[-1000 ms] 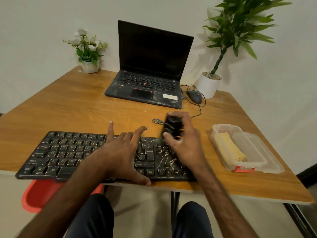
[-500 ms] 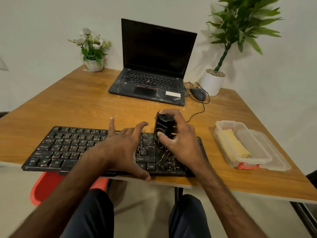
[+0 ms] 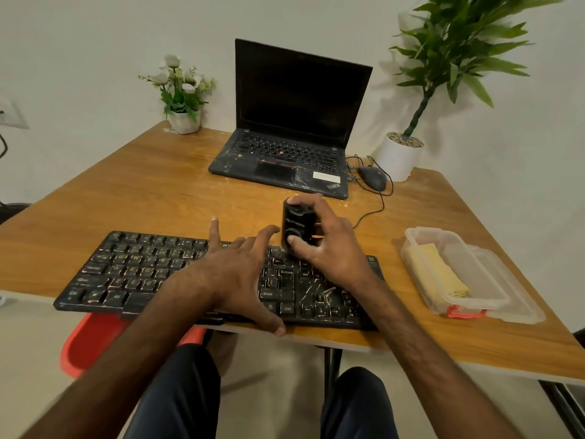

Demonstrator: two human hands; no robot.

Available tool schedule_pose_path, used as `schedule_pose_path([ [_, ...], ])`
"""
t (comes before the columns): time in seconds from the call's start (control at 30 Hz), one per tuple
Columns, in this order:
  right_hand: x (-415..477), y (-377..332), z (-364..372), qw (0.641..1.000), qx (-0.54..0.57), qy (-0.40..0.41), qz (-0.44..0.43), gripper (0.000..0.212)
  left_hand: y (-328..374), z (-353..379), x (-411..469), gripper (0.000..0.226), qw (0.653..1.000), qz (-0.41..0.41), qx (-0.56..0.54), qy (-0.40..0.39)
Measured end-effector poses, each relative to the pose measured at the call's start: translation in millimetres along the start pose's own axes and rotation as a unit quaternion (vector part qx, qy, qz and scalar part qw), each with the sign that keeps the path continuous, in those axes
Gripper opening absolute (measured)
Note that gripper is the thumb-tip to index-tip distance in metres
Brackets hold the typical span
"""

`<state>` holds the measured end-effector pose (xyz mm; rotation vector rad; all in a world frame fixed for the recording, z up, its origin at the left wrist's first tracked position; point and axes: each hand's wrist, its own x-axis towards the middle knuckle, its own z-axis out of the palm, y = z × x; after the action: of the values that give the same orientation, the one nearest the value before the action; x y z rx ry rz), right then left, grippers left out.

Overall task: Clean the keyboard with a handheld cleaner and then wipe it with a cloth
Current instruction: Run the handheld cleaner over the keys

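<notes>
Right hand (image 3: 329, 251), I see, curls round the black handheld cleaner (image 3: 296, 223), thumb low on its near face and a fingertip on its top. My left hand (image 3: 237, 274) lies flat with fingers spread on the middle keys, thumb at the near edge. Both work over the wooden table (image 3: 142, 191). On its near side lies the dusty black keyboard (image 3: 126, 267); the cleaner stands upright at its far edge, right of the middle. An open laptop (image 3: 294, 122) sits at the far side. At the right, an open clear plastic container (image 3: 421, 245) holds a folded yellow cloth (image 3: 440, 274) along its left wall, and its lid (image 3: 519, 299) lies touching it on the right.
</notes>
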<state>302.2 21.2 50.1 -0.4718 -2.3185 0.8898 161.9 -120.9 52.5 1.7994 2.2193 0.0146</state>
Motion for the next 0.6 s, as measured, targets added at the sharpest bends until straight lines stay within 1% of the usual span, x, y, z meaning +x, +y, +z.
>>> schedule_pose_path([
  [0.1,1.6,5.5,-7.9,1.0,-0.002,0.017,0.009,0.058,1.1,0.2,0.0,0.151,1.0,-0.001,-0.011,0.002],
  [0.2,-7.9,-1.0,-0.9,0.999,0.014,-0.023,-0.027,0.058,0.7,0.5,1.0,0.151,1.0,-0.002,-0.012,0.004],
  [0.27,-9.7,0.8,-2.9,0.999,-0.004,-0.026,-0.033,0.058,0.3,0.1,0.6,0.15,1.0,0.0,-0.011,-0.001],
  [0.37,-9.0,12.4,-22.3,1.0,-0.014,0.013,0.012,0.06,-0.3,-0.4,-0.2,0.151,1.0,0.0,-0.003,-0.009],
  [0.43,-12.9,14.5,-28.6,0.999,-0.009,0.02,0.028,0.06,0.0,-0.4,1.3,0.153,1.0,-0.003,0.003,-0.013],
  [0.53,-17.0,2.2,-13.5,1.0,0.01,-0.001,0.0,0.058,2.7,-1.0,5.5,0.155,1.0,-0.008,0.004,-0.023],
  [0.6,-16.6,-4.6,-4.4,1.0,0.004,-0.013,-0.026,0.057,4.5,-1.5,6.1,0.156,1.0,-0.007,0.007,-0.028],
])
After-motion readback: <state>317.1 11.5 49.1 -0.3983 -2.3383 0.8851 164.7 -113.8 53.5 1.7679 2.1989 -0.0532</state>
